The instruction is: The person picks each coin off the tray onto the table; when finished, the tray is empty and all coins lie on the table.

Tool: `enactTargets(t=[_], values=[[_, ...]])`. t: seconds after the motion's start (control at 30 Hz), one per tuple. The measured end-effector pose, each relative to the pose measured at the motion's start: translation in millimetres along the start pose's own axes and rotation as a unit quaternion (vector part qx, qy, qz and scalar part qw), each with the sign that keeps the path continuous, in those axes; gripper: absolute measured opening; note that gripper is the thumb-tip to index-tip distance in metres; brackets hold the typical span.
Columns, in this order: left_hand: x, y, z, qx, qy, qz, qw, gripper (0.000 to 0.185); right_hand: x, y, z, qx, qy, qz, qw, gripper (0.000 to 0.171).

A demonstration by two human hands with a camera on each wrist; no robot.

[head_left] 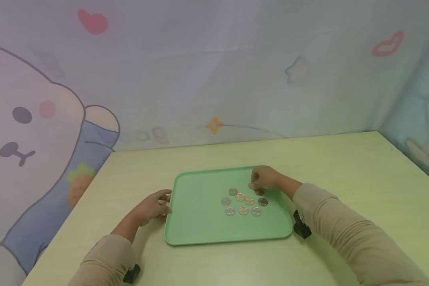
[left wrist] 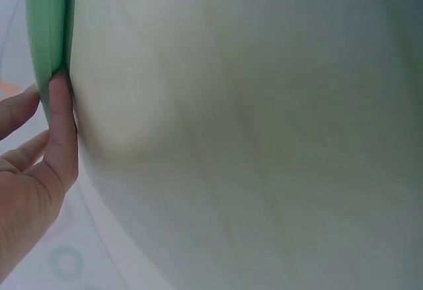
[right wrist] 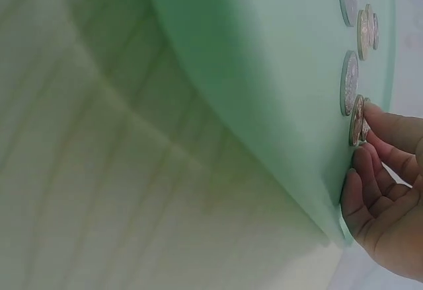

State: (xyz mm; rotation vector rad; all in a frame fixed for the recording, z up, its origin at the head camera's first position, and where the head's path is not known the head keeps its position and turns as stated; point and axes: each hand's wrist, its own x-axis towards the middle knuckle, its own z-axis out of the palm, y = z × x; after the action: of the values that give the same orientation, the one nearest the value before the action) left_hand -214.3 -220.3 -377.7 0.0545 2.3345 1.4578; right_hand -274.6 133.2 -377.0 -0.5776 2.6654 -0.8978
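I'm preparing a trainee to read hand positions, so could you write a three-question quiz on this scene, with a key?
1. Multiple choice: which hand is nearest the coins? A) left B) right
2. Fill in: in the head view, the left hand touches the green tray at its ____ edge.
3. True or false: the coins are piled in one tall stack.

Key:
1. B, the right hand.
2. Left.
3. False; most lie spread out on the tray.

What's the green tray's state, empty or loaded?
Loaded: the green tray holds several coins, lying toward its right side near the right hand.
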Motion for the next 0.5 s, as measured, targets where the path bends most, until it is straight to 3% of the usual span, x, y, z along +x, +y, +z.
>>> enactTargets(t=[0.23,0.5], values=[[-1.5,0.4,-0.5,-0.003,-0.003,0.0,1.0,0.058,1.7,-0.2,1.0,-0.008,0.015,-0.001,1.0,0.011],[-0.1,-3.6,-2.0,-0.001,-0.003,0.008,1.0,0.059,1.6,0.6,-1.0,0.036,0.021,0.009,0.999,0.011]])
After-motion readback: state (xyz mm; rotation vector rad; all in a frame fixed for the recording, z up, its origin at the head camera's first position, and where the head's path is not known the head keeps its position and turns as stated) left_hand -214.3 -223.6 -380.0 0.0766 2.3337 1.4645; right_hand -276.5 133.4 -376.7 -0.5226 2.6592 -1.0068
